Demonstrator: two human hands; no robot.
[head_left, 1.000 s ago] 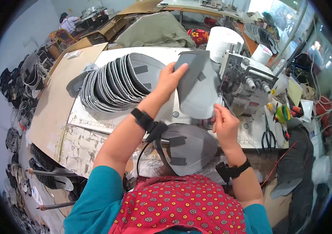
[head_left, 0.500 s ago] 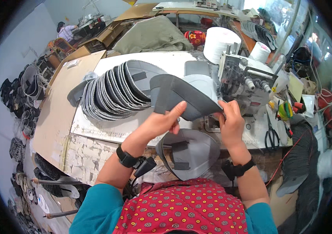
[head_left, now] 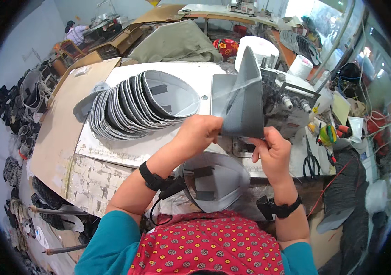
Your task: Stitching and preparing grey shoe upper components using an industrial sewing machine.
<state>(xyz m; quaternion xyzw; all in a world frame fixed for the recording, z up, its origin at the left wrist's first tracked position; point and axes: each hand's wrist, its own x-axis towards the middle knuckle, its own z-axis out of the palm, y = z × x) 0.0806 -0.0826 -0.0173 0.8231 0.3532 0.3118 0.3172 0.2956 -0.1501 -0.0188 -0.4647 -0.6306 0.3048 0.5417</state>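
So the grey fabric piece [head_left: 241,103] is a flat cut panel, folded along a crease so it stands up like a tent, with its pointed tip at the top. It's got a slightly shiny, see-through film look on one face. It's held up off the tabletop [head_left: 126,151], pinched along its bottom edge.

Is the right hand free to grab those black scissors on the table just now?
Probably not yet: the right hand grips the folded grey piece. The scissors lie uncovered just beside it.
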